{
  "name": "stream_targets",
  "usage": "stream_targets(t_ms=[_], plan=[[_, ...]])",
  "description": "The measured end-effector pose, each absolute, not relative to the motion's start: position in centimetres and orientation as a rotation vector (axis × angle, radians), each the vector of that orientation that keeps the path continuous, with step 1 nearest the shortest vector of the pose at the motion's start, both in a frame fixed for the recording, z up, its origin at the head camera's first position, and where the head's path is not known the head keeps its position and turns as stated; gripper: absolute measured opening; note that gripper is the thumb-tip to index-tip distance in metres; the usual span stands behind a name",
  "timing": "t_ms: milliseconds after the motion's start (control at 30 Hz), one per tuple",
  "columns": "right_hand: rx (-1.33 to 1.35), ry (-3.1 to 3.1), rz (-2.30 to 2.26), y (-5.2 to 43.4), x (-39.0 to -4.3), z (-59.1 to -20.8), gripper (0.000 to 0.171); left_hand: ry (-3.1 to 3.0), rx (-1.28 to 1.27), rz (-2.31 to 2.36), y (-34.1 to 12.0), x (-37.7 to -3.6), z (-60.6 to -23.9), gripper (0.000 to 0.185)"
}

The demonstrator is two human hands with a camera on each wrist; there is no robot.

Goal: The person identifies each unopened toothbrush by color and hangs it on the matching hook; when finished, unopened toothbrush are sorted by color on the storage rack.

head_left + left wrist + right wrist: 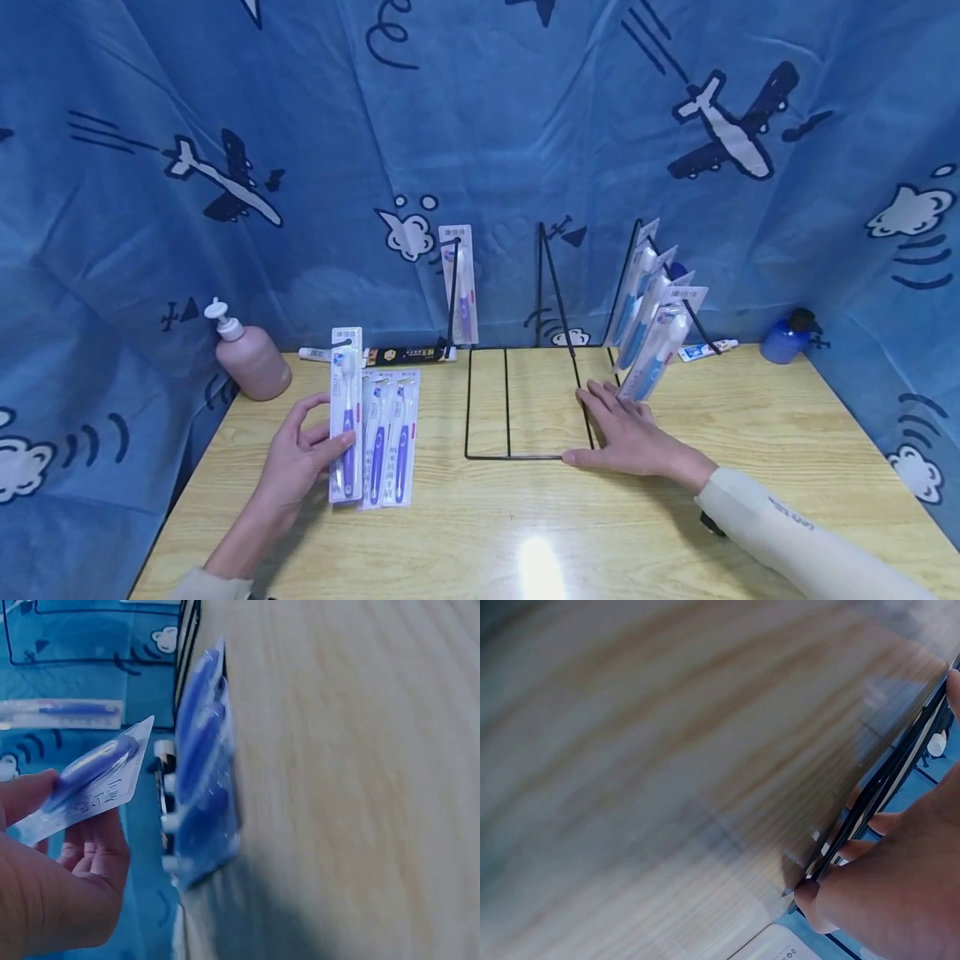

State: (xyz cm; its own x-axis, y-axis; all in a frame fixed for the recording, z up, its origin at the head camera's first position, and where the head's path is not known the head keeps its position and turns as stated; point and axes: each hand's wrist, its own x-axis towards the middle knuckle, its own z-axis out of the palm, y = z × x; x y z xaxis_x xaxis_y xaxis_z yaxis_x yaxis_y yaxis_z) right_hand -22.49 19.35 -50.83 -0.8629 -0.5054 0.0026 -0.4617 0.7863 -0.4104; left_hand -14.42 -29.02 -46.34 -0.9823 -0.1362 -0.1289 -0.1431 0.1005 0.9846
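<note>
Clock centred on black wire rack (507, 408), set on wood-grain surface (450, 550). Left hand (296, 458), 9 o'clock: pinches purple toothbrush pack (346, 375); two lying purple packs (402, 433) just beside, at its 3 o'clock. Right hand (630, 435), 3 o'clock: rests on rack base. Single hanging pack (465, 312), 11 o'clock; blue toothbrush packs (663, 346), 2 o'clock. Pink pump bottle (253, 362), 9 o'clock; airplane-print curtain (495, 150), 12 o'clock.

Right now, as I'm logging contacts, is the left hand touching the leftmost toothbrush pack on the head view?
Touching. The left wrist view shows the left hand pinching that toothbrush pack, thumb against its plastic.
</note>
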Motion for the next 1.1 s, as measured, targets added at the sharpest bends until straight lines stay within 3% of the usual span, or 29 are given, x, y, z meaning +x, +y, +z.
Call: stream_targets(t_ms=[767,1100], plan=[[-0.78,2.844,-0.651,19.4,-22.3,-50.5,0.109,2.317,0.68,2.418,-20.5,-12.2,-43.0,0.062],[-0.774,2.855,-0.629,19.5,-22.5,-50.7,0.111,2.115,0.949,2.486,-18.4,-10.9,-44.3,0.059]])
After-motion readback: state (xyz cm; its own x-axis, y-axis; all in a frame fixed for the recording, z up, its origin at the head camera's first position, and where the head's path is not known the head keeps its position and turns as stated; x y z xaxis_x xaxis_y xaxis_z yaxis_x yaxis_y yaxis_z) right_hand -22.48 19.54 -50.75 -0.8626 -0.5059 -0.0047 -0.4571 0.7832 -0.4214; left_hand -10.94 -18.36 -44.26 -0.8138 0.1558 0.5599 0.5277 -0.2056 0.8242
